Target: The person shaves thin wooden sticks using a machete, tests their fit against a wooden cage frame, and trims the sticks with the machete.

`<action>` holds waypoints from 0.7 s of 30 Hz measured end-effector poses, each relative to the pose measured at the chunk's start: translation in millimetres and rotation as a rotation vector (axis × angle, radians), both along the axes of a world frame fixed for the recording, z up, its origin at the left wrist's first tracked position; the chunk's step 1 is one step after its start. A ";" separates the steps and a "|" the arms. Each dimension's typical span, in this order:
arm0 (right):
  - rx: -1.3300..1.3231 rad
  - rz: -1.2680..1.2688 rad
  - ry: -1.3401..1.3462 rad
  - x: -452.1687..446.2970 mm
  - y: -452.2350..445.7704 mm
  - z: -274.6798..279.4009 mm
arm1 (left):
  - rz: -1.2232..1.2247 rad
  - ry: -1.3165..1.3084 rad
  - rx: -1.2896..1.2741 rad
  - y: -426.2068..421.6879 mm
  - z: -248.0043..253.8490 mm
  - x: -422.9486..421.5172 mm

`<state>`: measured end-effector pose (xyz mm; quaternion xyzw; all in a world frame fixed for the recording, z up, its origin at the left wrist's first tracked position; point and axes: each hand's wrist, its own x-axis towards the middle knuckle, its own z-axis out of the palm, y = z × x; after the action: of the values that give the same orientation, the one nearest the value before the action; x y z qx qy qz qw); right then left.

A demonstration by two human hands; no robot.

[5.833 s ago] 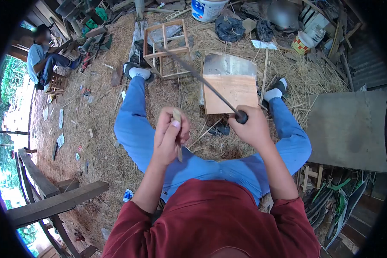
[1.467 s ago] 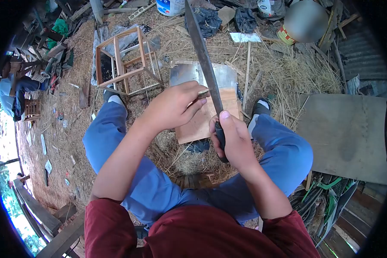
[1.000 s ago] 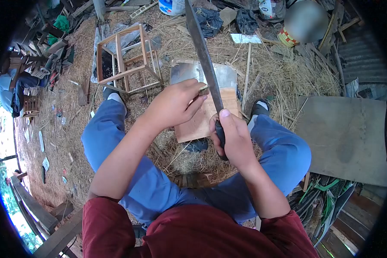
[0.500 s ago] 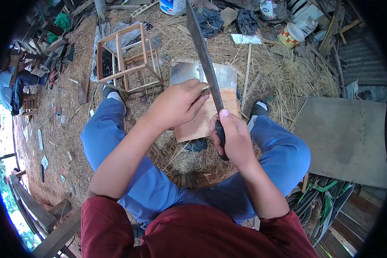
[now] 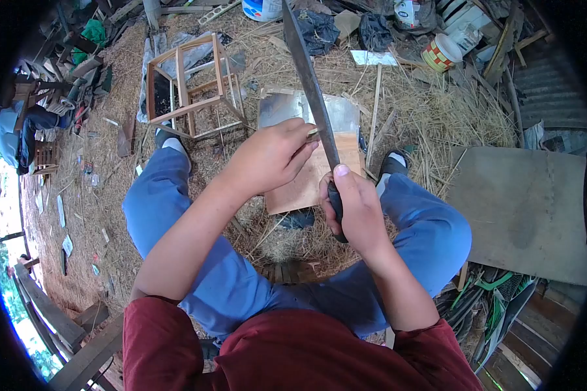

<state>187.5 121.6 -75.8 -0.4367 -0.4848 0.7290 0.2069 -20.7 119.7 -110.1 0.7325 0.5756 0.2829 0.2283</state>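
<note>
In the head view my right hand (image 5: 359, 207) is closed round the black handle of a machete (image 5: 312, 88). Its long dark blade points up and away, tilted slightly left, with my thumb against the base. My left hand (image 5: 274, 156) is pinched on a small thin piece of wood (image 5: 313, 132), mostly hidden by the fingers; its end lies close to the blade, and whether they touch I cannot tell. Below both hands, between my knees, lies a wooden board (image 5: 300, 186) with a grey metal sheet (image 5: 277, 112) at its far end.
A wooden frame (image 5: 182, 85) stands on the ground at the far left. Straw and wood strips cover the floor. A patterned bucket (image 5: 441, 53), black plastic bags (image 5: 375, 32) and scrap lie at the back. To the right is a large flat panel (image 5: 522, 208).
Almost nothing differs. Both hands, the machete and the small piece of wood hold nearly the same place.
</note>
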 end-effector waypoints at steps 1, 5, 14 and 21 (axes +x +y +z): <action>0.001 -0.001 -0.002 -0.1 -0.1 0.6 | 0.001 -0.002 0.001 0.1 -0.2 0.2; -0.006 -0.005 0.002 -0.5 -0.3 1.8 | 0.002 -0.004 -0.008 -0.3 2.4 0.2; 0.018 -0.001 -0.017 0.3 -0.8 -0.6 | 0.024 0.020 -0.033 0.1 2.1 0.8; -0.003 0.002 -0.016 0.0 -0.3 1.6 | 0.015 0.022 -0.013 0.7 0.2 -0.9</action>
<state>187.5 121.3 -74.2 -0.4424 -0.4857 0.7264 0.2018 -21.6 120.5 -109.9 0.7298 0.5854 0.2726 0.2246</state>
